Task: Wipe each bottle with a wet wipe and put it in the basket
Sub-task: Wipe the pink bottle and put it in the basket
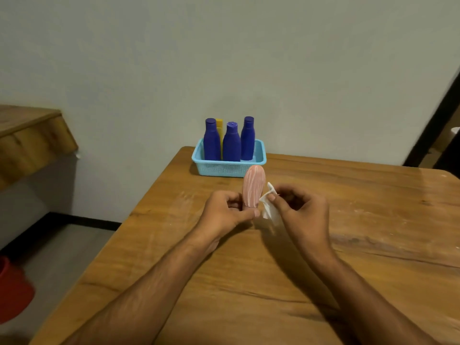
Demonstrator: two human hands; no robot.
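My left hand [227,211] grips the lower end of a pink bottle [253,186] with white streaks, holding it upright above the wooden table [348,245]. My right hand [298,207] pinches a white wet wipe [270,210] right beside the bottle's right side. Behind them a light-blue basket [224,168] stands at the table's far edge. Three dark-blue bottles [232,143] stand upright in it, with a yellow bottle [219,128] partly hidden behind them.
A grey wall rises just behind the basket. A wooden shelf [29,135] juts out at the left, and a red object [12,290] sits on the floor at lower left. A dark doorway edge [433,125] runs down the right side.
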